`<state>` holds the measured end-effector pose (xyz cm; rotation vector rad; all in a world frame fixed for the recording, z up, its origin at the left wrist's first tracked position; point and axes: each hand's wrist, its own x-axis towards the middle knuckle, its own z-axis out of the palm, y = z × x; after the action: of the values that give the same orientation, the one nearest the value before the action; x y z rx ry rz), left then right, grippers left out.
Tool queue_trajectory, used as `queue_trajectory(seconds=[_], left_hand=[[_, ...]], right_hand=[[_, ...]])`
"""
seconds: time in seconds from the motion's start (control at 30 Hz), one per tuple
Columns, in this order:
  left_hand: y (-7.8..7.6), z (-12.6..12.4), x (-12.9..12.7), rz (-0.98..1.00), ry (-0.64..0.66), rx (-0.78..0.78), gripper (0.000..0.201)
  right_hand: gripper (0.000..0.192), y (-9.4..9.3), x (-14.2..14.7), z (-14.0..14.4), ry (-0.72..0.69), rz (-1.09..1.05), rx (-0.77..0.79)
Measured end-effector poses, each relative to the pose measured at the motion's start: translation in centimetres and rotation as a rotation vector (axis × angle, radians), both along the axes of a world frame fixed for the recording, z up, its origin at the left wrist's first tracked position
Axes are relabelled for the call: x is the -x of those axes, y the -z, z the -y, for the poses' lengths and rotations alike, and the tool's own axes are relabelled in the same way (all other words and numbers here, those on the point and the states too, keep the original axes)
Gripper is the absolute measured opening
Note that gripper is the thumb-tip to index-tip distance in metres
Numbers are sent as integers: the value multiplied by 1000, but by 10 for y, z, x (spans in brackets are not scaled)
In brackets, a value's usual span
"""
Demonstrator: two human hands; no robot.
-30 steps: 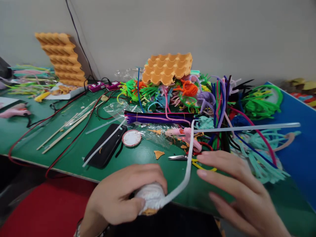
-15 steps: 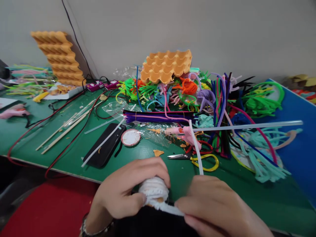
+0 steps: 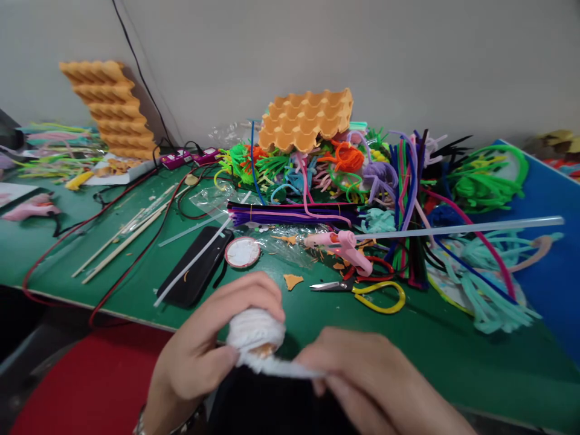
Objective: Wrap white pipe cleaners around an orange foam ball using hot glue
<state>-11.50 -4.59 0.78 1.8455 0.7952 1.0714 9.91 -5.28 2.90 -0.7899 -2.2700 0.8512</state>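
Observation:
My left hand [image 3: 212, 344] is closed around a small rounded piece wrapped in white pipe cleaner [image 3: 256, 329], held low in front of the table edge. A bit of orange core shows at its underside. From there a loose length of white pipe cleaner [image 3: 283, 367] runs to the right, pinched between the fingers of my right hand [image 3: 357, 368]. Beyond the hands lie yellow-handled scissors [image 3: 378, 297], a scrap of orange card [image 3: 292, 281] and a pink glue gun [image 3: 347, 248] with a long clear glue stick [image 3: 475, 228].
A black phone [image 3: 194, 266] with a white pipe cleaner across it lies left of a small white disc [image 3: 242, 252]. Behind are heaps of coloured pipe cleaners [image 3: 380, 178], an orange egg tray [image 3: 308, 121], wooden sticks [image 3: 124, 244] and red cables [image 3: 34, 296] on the green table [image 3: 444, 362].
Both hands and the wrapped piece have shifted left. The free end of the white pipe cleaner that stood up above my right hand no longer shows there.

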Motion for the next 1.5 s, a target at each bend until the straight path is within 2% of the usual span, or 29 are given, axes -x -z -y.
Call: queue_trajectory(seconds=[0.07,0.13,0.33,0.53,0.83,1.03,1.27,1.5], left_hand=[[1,-7,-4,-125,-31,-11,28],[3,-12,-10,-235,-64,28,22],[8,-13,-26,-306,-3,145,33],[7,-9,-34,-310,-10,170,35],[6,-8,-42,-360,-29,135,29],[9,-4,-45,-414,-77,58,30],[3,-6,-52,-554,-107,13,30],[6,-8,-56,-630,-119,-43,33]], right_hand=[[23,5,-4,-5,181,-40,-111],[23,9,-7,-11,291,-37,-195],[11,16,-8,-18,420,-88,-375],[8,23,-7,-17,414,-24,-548],[8,28,-9,-15,369,13,-628],[5,29,-7,-17,396,-17,-633],[5,30,-8,-18,440,6,-612],[10,30,-8,-20,456,16,-564]])
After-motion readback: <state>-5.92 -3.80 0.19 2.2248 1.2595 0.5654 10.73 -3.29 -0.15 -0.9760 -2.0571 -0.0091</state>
